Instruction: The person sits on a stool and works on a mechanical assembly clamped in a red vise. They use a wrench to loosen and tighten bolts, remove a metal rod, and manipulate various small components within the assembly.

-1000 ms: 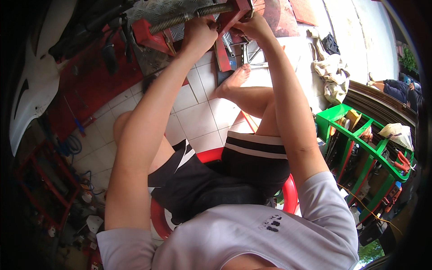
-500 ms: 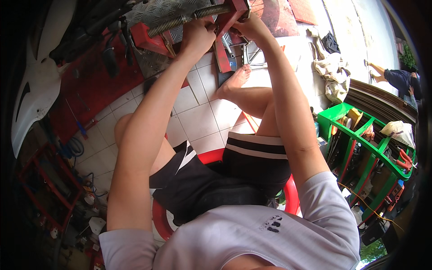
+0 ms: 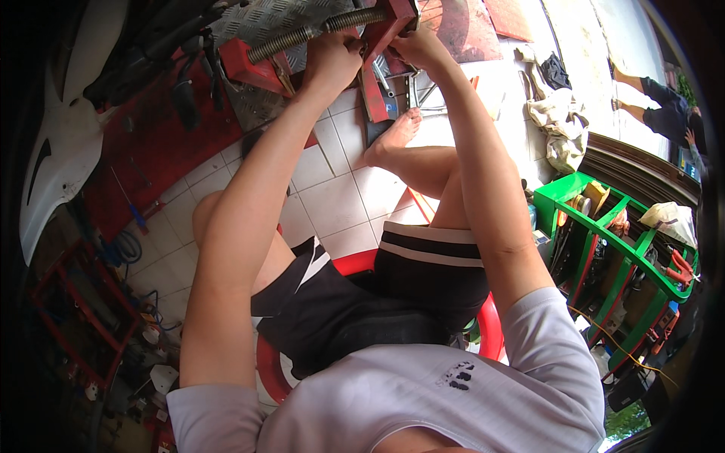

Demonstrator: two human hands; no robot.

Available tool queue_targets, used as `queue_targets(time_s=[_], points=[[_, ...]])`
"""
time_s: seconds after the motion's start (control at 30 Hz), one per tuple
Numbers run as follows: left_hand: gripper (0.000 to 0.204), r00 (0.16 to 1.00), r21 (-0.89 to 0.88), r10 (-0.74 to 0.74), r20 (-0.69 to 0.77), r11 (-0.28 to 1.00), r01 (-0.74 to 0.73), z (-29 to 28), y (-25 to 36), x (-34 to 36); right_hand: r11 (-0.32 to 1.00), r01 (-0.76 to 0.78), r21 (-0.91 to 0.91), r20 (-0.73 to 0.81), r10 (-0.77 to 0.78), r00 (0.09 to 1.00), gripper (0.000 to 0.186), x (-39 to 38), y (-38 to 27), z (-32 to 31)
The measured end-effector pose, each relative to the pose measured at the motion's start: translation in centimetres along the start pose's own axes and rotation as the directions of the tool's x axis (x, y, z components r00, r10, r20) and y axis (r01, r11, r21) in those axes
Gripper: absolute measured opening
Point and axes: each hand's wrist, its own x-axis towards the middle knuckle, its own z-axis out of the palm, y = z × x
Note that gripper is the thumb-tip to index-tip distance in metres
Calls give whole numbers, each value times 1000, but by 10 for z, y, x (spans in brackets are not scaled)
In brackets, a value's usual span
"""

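Note:
Both arms reach up to a red metal clamp [image 3: 389, 34] with a thick threaded rod [image 3: 283, 45] across it, at the top of the head view. My left hand [image 3: 332, 62] is closed beneath the rod, its fingertips against the inner side of the clamp's right jaw. On the other side of that jaw, my right hand [image 3: 420, 50] has its fingers curled in, touching the jaw's edge. What either hand pinches is too small and too covered to name. The clamp's other red jaw [image 3: 253, 68] stands to the left of my left hand.
A treaded metal plate [image 3: 253, 102] lies under the clamp. Metal tools [image 3: 411, 92] rest near my bare foot. A green rack [image 3: 604, 219] of tools stands right, a white fairing [image 3: 64, 166] left. A screwdriver [image 3: 136, 215] lies beside the red platform [image 3: 166, 158]. Another person [image 3: 664, 113] is at far right.
My right hand has shifted down very slightly beside the jaw. My left hand stays in place. At far right the other person has moved, and more of their legs shows.

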Motion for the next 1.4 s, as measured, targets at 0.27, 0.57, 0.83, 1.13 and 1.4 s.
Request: queue_targets(time_s=[0.27,0.57,0.83,1.13,1.4], points=[[22,1000,-27,-6,-30,1000,5,4,-4,1,987,41,158,28,-46,999,31,-4,2,-2],[21,1000,-71,-25,-4,997,24,5,-7,3,998,-55,0,26,55,998,34,-4,-7,-1],[21,997,-59,-62,55,996,66,1,1,3,983,-45,178,50,37,998,28,-7,-9,-6],[19,982,-156,-164,89,972,176,-3,12,-1,979,-142,148,124,125,984,49,-11,-15,-17],[18,987,-265,-125,100,953,147,-1,0,1,978,-182,104,140,167,976,46,-18,-34,-21]])
